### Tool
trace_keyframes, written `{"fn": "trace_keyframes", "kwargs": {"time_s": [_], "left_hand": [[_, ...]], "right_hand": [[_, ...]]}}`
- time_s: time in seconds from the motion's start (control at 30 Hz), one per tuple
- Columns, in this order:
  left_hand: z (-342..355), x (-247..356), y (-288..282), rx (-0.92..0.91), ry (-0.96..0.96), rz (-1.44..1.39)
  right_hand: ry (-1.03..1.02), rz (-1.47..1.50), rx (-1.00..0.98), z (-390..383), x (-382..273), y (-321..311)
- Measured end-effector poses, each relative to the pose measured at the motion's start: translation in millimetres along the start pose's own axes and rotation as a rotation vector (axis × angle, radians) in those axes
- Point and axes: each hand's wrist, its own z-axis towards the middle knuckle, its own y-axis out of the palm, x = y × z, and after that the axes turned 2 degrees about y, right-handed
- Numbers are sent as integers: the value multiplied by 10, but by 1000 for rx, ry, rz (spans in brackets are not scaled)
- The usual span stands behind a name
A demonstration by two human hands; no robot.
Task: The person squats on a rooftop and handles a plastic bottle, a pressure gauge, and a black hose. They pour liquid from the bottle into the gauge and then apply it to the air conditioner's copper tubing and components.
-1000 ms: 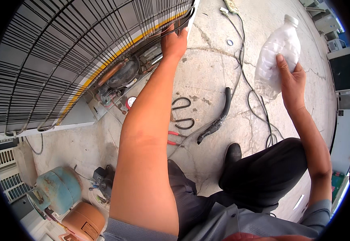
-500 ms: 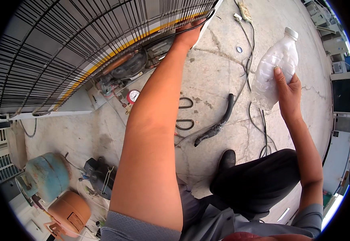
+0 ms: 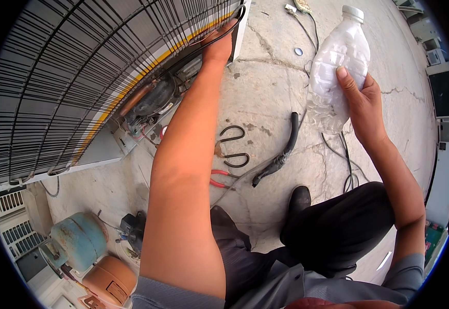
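Note:
My right hand point(image 3: 364, 103) is wrapped round a clear plastic bottle point(image 3: 358, 49) with a white cap, its thumb across the front. The bottle is upright, slightly tilted, and looks cloudy white inside. My left arm stretches to the lower corner of a refrigerator's back, where my left hand point(image 3: 218, 45) sits against the edge beside a thin black tube point(image 3: 243, 14). Its fingers are mostly hidden there. A black wire condenser grid point(image 3: 75, 72) covers the refrigerator's back. Below it, a black compressor point(image 3: 155, 98) with copper pipe shows in the open bay.
On the cracked concrete lie a black foam-covered pipe point(image 3: 288, 141), bent black tubing point(image 3: 237, 157), red-handled pliers point(image 3: 219, 178) and cables point(image 3: 349, 159). A blue gas cylinder point(image 3: 83, 239) and an orange one point(image 3: 111, 280) stand at the lower left. A small ring-like disc point(image 3: 298, 51) lies farther off.
The bottle in my right hand has shifted up and a little left. My left hand appears farther left in view, still at the refrigerator's corner. The red-handled pliers now show beside my arm.

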Motion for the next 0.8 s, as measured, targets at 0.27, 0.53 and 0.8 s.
{"fn": "trace_keyframes", "kwargs": {"time_s": [0.27,0.53,0.8], "left_hand": [[-34,160,42,16,-19,-48],[15,1,-173,-60,-167,65],[31,121,-31,-62,-101,-60]], "right_hand": [[36,45,30,34,43,-136],[100,23,-127,13,23,-134],[257,24,-181,120,317,-123]]}}
